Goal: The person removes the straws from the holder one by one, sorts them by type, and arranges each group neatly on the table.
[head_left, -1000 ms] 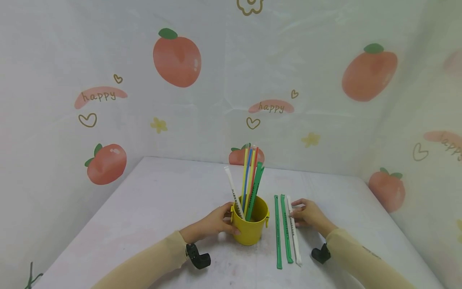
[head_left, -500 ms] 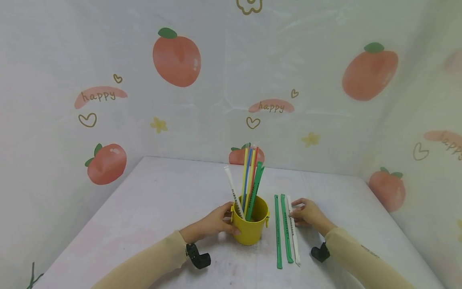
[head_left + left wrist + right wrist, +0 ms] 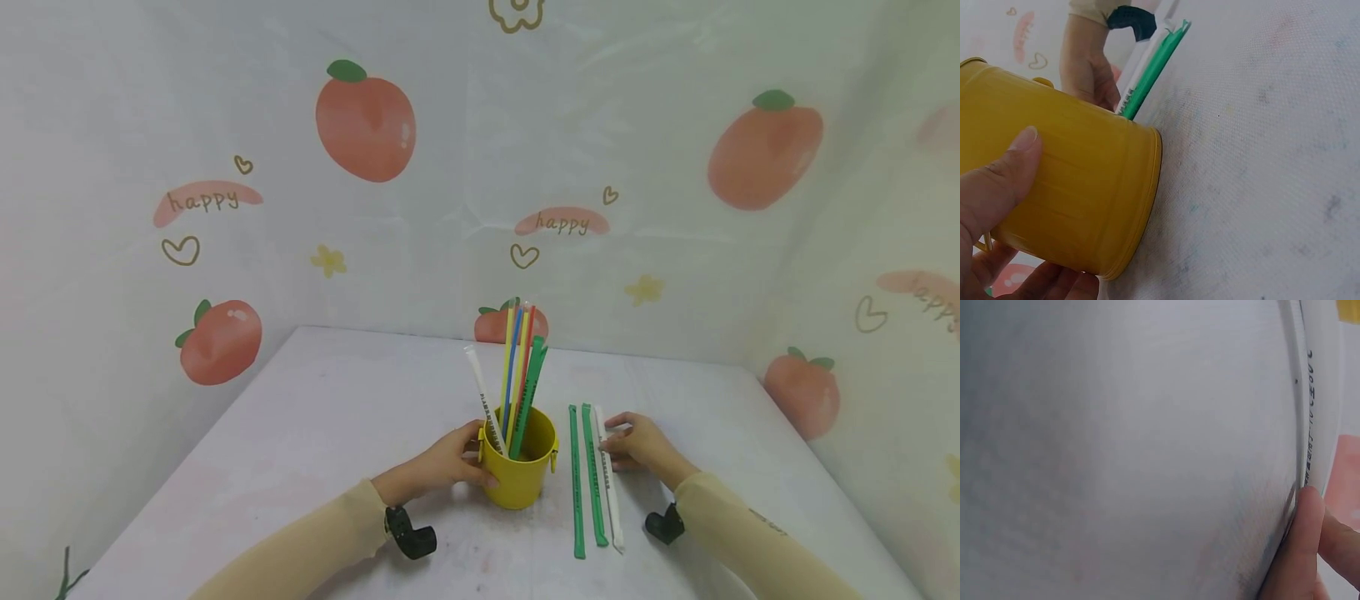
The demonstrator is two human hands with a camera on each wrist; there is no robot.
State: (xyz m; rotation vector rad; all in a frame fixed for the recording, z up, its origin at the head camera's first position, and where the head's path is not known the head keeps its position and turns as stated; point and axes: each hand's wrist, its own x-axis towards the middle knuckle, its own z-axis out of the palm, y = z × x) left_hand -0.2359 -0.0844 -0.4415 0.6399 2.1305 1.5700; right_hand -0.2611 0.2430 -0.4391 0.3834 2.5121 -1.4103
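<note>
My left hand [image 3: 456, 458] grips a small yellow bucket [image 3: 517, 487] from its left side; in the left wrist view the thumb [image 3: 1007, 181] lies along its wall, other fingers curled around beneath. Wrapped straws stand leaning in the bucket: a white straw [image 3: 482, 392], green straws [image 3: 531, 392], and longer yellow, blue and red straws [image 3: 517, 350]. To the right of the bucket, my right hand [image 3: 641, 444] pinches a white paper-wrapped straw [image 3: 611, 492] lying on the table, thumb and finger at its edge in the right wrist view.
Two green wrapped straws [image 3: 577, 492] lie side by side between the bucket and the white straw, roughly parallel to it. The white table [image 3: 375, 375] meets a hanging sheet [image 3: 435, 267] printed with peaches at the back and sides.
The near end of the white straw under my right hand has shifted slightly left. My left hand and the bucket have stayed in place.
</note>
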